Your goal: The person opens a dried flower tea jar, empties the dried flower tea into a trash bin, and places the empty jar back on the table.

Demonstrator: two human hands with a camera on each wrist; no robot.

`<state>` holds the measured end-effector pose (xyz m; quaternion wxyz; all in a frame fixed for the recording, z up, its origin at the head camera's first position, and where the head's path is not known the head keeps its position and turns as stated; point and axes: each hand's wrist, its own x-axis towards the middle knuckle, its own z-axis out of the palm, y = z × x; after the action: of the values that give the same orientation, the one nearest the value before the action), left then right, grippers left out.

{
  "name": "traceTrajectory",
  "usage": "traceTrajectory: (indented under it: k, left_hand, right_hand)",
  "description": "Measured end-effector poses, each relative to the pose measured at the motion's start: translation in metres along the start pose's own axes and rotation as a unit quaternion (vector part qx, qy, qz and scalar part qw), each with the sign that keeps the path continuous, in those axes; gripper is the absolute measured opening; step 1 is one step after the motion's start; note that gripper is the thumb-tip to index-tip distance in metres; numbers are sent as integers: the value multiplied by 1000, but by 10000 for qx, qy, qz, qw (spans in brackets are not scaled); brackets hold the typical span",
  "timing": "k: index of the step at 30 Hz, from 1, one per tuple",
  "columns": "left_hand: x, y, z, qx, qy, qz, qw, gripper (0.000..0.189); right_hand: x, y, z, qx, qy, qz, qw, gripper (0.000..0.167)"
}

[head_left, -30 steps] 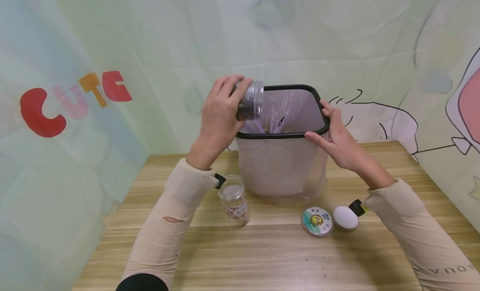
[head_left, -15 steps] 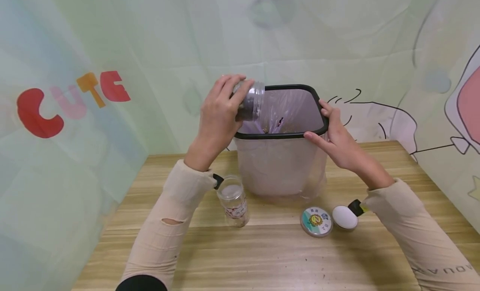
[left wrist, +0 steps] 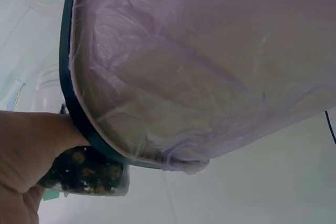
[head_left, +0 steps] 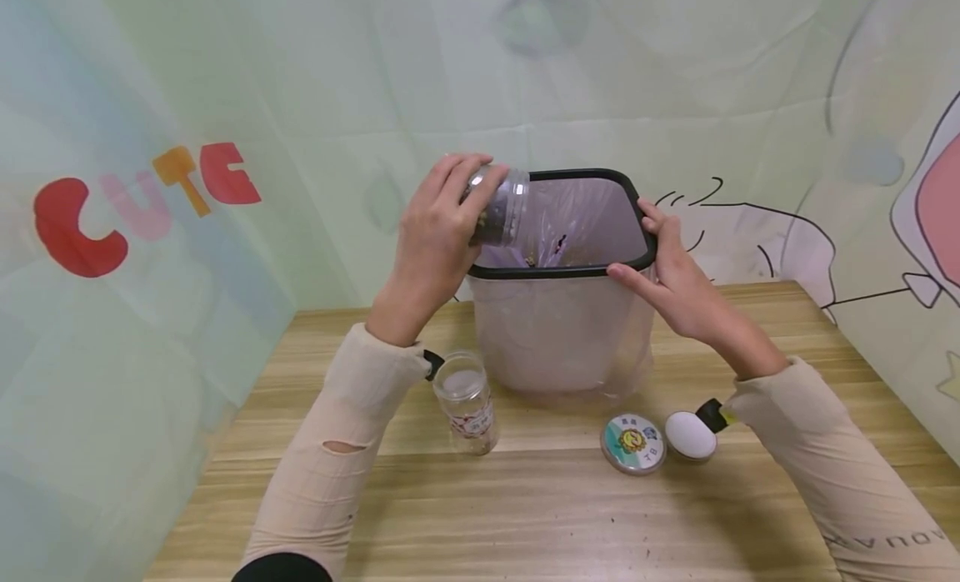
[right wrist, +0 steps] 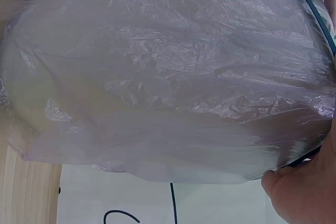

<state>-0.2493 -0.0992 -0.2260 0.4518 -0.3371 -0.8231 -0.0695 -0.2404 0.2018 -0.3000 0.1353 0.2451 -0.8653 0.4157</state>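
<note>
My left hand [head_left: 437,232] grips a clear jar [head_left: 504,211] with dark contents, tipped on its side at the left rim of a bin [head_left: 562,336]. The jar's mouth faces right, over the opening. In the left wrist view the jar [left wrist: 89,171] shows dark, speckled pieces inside, and the black rim partly hides it. My right hand [head_left: 678,282] holds the bin's right side, its thumb along the front of the black rim [head_left: 573,272]. A thin purplish bag [right wrist: 157,77] lines the bin and hangs down outside. Small dark bits lie inside.
A second clear jar [head_left: 471,411] stands upright in front of the bin, by my left sleeve. Two lids lie at right: a printed round lid [head_left: 633,443] and a white lid [head_left: 691,435]. Dark crumbs dot the wooden table [head_left: 525,524]. A printed curtain [head_left: 337,90] hangs behind.
The jar in my left hand has tipped slightly further, its mouth a little lower. My right hand keeps its hold on the bin's rim.
</note>
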Motion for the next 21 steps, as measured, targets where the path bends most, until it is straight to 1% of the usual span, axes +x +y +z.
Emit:
traceTrajectory:
  k: [4,9,12,16,19,21]
  left_hand:
    - [1,0,0,-25,-39,89,9999,69]
    - [2,-2,-1,-98,115,295,9995,70]
    - [3,-2,-1,-89,216,409,9989,67]
    - [3,0,1,64,384,643,9972,53]
    - [4,2,2,176,422,783,9959,50]
    - [5,2,2,189,403,808,9957,51]
  right_hand:
    - [0,0,0,-1,3,8,10000,89]
    - [0,0,0,9,-5,11,10000,89]
    - [-1,-1,0,-25,0,15,10000,89]
    - [-1,-1,0,-43,-5,6,10000,89]
    - [-1,0,0,-48,-3,-3,10000,89]
    - [-1,0,0,-51,3,-4,10000,89]
